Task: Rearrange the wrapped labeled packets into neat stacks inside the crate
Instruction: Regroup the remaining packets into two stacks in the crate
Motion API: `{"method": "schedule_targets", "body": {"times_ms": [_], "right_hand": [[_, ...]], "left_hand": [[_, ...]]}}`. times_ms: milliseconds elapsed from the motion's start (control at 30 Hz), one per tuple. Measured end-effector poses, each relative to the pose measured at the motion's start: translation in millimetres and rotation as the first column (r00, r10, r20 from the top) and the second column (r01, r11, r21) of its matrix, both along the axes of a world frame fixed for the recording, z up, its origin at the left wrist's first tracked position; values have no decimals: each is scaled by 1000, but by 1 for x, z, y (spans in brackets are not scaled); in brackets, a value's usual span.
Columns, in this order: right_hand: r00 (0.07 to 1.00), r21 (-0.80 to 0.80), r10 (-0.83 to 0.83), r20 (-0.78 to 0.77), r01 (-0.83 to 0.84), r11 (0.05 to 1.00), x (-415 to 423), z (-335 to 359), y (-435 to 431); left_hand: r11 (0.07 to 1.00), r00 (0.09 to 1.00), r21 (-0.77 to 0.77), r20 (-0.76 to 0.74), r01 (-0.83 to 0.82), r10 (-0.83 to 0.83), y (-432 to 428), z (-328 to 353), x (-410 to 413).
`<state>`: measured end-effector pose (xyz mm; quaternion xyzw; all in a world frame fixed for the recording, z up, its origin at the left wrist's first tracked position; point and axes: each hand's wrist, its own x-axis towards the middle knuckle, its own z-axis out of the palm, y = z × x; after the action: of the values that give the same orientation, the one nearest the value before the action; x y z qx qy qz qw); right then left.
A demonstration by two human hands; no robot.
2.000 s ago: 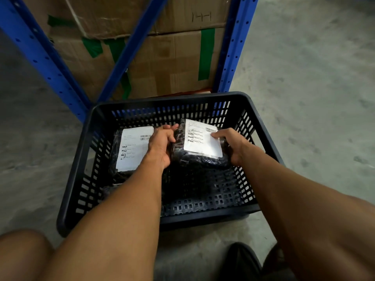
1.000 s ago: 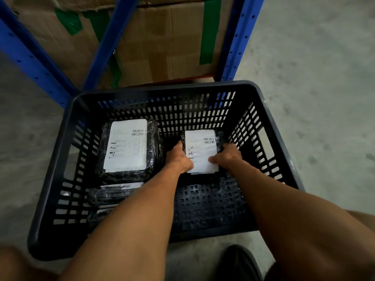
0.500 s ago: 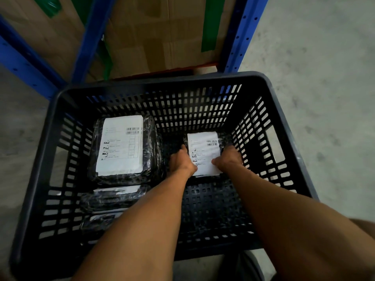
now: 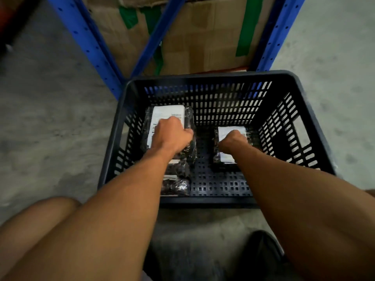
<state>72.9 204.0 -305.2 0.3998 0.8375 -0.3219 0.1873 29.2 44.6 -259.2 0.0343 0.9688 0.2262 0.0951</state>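
Observation:
A black slotted crate (image 4: 213,75) stands on the floor in front of me. At its left side lies a stack of black wrapped packets; the top packet (image 4: 167,112) shows a white label. My left hand (image 4: 172,134) lies on that packet with its fingers curled over the packet's right edge. Two more packets (image 4: 176,185) of the stack show nearer to me, partly under my forearm. A single labeled packet (image 4: 228,130) lies flat on the crate floor at the right. My right hand (image 4: 233,139) is closed on top of it and hides much of its label.
Blue rack uprights (image 4: 89,47) and cardboard boxes (image 4: 203,37) with green tape stand just behind the crate. Grey concrete floor (image 4: 50,118) lies on both sides. My knee (image 4: 40,220) is at lower left and a dark shoe (image 4: 261,252) at the bottom.
My left hand has left the right packet and moved over to the top packet of the left stack. My right hand stays on the right packet, which now lies flat. The view has shifted left.

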Motion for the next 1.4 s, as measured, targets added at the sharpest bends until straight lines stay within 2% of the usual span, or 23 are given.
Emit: {"method": "schedule_targets", "body": {"times_ms": [100, 167, 233, 300, 433, 600, 767, 867, 1000, 1100, 1300, 1400], "right_hand": [[999, -110, 45, 19, -43, 993, -5, 10, -32], [997, -172, 70, 29, -65, 983, -7, 15, -51], [993, -236, 114, 31, -103, 966, -9, 19, -69], [991, -326, 135, 26, -119, 938, -9, 23, -85], [953, -477, 203, 223, -75, 876, -8, 25, -100], [902, -578, 263, 342, -19, 816, -5, 24, -105], [925, -628, 258, 280, -27, 778, -4, 17, -101], [939, -615, 225, 261, -18, 788, -2, 18, -93], [957, -592, 171, 236, 2, 806, 3, 26, -69], [951, -557, 144, 273, 34, 830, 7, 44, -44], [980, -527, -16, 197, 120, 841, 20, 87, 16], [983, -530, -154, 105, 186, 827, 23, 112, 47]], "left_hand": [[972, 993, -222, 73, -78, 97, -45, 12, -7], [935, 984, -354, 157, -24, 85, -66, 14, -7], [905, 980, -421, 196, 62, 24, -75, 14, -3], [893, 964, -428, 264, 138, -23, -76, 14, 3], [842, 907, -450, 408, 298, -104, -77, 12, 13], [751, 872, -519, 464, 409, -155, -75, 13, 18], [614, 817, -568, 521, 548, -247, -75, 17, 18], [629, 785, -510, 548, 587, -288, -76, 21, 16], [770, 785, -377, 568, 515, -246, -81, 19, 8], [822, 736, -258, 626, 507, -258, -67, 26, 4], [910, 645, 7, 703, 414, -299, -17, 57, -15], [930, 657, 172, 665, 326, -354, 5, 74, -25]]}}
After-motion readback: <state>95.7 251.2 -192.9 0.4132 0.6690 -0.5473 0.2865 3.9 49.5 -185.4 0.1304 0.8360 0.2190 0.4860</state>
